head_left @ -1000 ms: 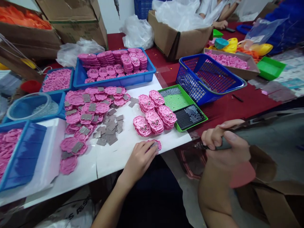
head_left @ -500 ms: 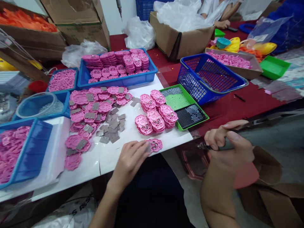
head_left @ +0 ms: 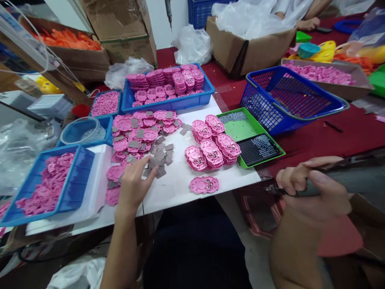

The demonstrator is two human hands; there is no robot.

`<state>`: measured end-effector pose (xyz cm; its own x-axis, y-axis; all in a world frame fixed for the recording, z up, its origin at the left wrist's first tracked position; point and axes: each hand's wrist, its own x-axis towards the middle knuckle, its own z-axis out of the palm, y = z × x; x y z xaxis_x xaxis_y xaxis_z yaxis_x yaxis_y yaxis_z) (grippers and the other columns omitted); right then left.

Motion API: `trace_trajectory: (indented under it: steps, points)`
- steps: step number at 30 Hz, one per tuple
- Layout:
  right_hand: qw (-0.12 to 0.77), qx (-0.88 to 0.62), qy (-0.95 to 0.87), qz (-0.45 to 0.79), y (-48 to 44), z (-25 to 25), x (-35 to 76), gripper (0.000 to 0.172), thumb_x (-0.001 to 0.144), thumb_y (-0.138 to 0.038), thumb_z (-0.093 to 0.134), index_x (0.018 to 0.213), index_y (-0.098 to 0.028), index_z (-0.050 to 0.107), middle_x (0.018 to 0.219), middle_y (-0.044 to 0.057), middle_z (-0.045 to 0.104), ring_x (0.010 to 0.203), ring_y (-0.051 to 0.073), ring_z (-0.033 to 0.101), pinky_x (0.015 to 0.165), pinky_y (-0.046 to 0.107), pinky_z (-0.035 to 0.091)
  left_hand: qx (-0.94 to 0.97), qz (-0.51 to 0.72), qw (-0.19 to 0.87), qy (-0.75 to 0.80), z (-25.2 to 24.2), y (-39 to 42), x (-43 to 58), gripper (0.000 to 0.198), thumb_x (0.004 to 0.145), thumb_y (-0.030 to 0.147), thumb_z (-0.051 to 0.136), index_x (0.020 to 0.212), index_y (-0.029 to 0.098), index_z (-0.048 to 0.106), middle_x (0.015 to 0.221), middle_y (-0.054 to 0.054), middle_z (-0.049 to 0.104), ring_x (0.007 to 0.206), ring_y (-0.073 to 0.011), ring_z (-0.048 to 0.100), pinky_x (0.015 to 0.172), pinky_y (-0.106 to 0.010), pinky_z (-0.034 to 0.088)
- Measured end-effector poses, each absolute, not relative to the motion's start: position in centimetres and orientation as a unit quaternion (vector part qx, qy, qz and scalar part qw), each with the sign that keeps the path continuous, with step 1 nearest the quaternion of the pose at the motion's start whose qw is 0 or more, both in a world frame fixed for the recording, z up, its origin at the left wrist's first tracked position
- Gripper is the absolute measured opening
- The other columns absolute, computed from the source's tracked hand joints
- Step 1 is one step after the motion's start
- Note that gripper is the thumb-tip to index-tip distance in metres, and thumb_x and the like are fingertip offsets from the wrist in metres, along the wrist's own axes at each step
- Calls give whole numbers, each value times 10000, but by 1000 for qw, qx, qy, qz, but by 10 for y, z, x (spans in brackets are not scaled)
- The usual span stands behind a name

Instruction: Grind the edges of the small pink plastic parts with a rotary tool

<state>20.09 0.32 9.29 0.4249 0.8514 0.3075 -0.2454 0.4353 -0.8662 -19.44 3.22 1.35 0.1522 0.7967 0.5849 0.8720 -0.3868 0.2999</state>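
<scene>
at right, right hand [head_left: 320,192] clasps a crosswise driver [head_left: 362,176], tip [head_left: 273,189] seemingly leftward; left hand [head_left: 134,181] spread.

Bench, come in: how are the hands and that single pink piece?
Left hand open at grey plates; right hand gripping handheld tool. Single pink piece lying flat, untouched. Stacked pieces just beyond, not covering it.

This place looks like an assembly workshop. Stacks of pink, wavy-edged plastic pieces [head_left: 212,150] stand in the centre, beside a green rectangular plastic tray [head_left: 240,130] with tiny silvery parts [head_left: 261,143]. A grey cylindrical hand tool [head_left: 359,179] is at the right; a dark pointed tool [head_left: 169,14] hangs at the top.
</scene>
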Motion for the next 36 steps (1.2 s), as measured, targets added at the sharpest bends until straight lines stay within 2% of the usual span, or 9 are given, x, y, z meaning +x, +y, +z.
trace_trajectory:
  steps: [3,6,9,15,20,25,31,36]
  points:
    - [750,-386,-394,366,4,92,203,140,608,-215,696,747,-224,705,382,-69,453,254,112,327,328,286,292,-777,-375,25,-506,22,20,-174,365,992,312,720,1338,217,656,1177,-121,780,1072,-285,750,986,-455,585]
    - [754,-392,-384,363,6,92,206,133,615,-225,700,747,-219,692,381,-75,440,258,103,322,333,275,293,-838,-356,-88,-404,27,4,-138,350,1011,265,693,1356,240,644,1168,-97,788,1066,-250,742,979,-436,584]
    - [752,-383,-398,360,6,92,205,138,627,-207,660,757,-224,701,386,-76,448,257,107,330,322,273,307,-861,-343,-141,-349,21,-4,-103,270,1036,236,646,1304,226,675,1203,-111,786,1084,-245,729,928,-423,588]
    - [747,-371,-412,366,2,91,203,136,665,-188,662,793,-220,694,400,-73,462,264,111,352,330,270,341,-865,-336,-144,-344,2,3,-71,171,1041,227,643,1189,176,710,1218,-117,785,1126,-257,732,935,-442,564]
    - [749,-367,-417,362,2,92,205,118,690,-199,662,803,-222,687,408,-84,457,275,98,347,338,262,353,-864,-341,-138,-343,-1,6,-67,162,1040,241,648,1167,185,730,1204,-110,793,1140,-259,734,949,-442,559]
    - [744,-366,-437,348,5,94,207,98,746,-285,724,816,-242,671,421,-98,445,276,96,336,338,264,333,-858,-338,-151,-356,-4,4,-65,182,1041,246,637,1178,227,754,1212,-106,792,1150,-270,717,951,-463,570]
    - [730,-373,-448,356,4,98,208,109,774,-311,737,841,-256,669,440,-101,451,288,97,346,354,277,336,-821,-355,-203,-398,-6,1,-57,86,1012,254,688,1061,220,751,1179,-93,784,1110,-257,707,960,-467,558]
    - [730,-366,-453,359,3,96,206,101,776,-305,717,848,-257,664,438,-102,450,290,98,345,354,277,329,-801,-376,-190,-426,-5,-4,-48,47,995,227,697,1019,213,735,1138,-94,781,1090,-259,707,959,-469,560]
